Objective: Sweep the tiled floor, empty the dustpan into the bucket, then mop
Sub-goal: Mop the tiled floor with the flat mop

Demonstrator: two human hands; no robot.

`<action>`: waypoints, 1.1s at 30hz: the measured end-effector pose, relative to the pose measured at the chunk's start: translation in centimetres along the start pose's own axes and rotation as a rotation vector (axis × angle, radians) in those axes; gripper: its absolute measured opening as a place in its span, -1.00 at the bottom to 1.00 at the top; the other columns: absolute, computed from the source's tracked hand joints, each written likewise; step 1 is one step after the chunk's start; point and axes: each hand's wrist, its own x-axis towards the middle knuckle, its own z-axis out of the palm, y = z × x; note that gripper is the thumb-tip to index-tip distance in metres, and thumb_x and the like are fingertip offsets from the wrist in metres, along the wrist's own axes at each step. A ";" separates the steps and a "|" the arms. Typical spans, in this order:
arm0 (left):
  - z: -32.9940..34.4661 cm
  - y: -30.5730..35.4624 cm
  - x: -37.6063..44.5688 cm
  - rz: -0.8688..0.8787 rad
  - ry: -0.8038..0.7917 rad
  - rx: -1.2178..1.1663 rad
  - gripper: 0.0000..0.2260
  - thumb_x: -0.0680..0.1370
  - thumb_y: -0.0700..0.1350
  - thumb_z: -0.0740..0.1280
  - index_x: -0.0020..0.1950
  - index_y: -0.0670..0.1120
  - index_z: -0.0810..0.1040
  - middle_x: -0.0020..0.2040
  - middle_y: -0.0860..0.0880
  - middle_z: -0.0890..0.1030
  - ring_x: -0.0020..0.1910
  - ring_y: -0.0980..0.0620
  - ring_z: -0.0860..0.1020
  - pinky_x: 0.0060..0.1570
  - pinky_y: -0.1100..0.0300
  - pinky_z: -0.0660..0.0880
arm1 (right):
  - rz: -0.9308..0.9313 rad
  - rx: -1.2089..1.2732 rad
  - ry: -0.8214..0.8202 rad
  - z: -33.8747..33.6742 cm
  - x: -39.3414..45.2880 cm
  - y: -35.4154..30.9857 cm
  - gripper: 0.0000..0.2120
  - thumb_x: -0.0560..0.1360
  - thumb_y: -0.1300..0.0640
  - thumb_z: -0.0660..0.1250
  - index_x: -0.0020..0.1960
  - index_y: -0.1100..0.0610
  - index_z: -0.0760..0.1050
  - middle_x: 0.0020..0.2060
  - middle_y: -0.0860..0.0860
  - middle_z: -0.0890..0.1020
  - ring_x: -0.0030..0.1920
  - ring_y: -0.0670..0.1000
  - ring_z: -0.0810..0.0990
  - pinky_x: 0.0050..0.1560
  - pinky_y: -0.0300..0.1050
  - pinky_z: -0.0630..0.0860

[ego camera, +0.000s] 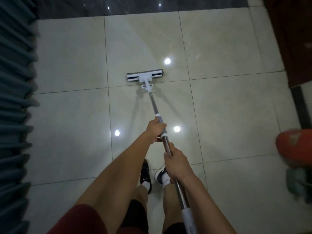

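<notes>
A flat sponge mop head [144, 76], white and grey, lies across the pale tiled floor [67, 56] ahead of me. Its metal pole [153, 103] slants back toward my body. My left hand [155, 130] grips the grey sleeve on the pole, further down toward the head. My right hand [176, 163] grips the bare metal pole closer to me. The tiles around the mop head shine with lamp reflections.
Blue pleated curtain folds [15, 98] line the left side. Dark glossy tiles [118, 5] run along the far edge. A dark wooden piece of furniture [293, 39] stands at the right, with an orange object [294, 146] below it. My two shoes [152, 174] stand under the pole.
</notes>
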 end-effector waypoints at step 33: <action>5.2 -21.2 -9.9 0.151 0.033 -0.007 -0.92 0.60 -0.28 0.32 0.04 -0.12 0.54 -0.12 -0.16 0.54 -0.31 -0.03 0.54 -0.36 0.16 0.53 | -0.027 0.147 0.146 8.9 -14.0 18.1 -0.63 0.67 0.13 0.15 0.46 -0.05 0.37 -0.27 0.00 0.56 -0.37 -0.07 0.54 -0.44 -0.20 0.52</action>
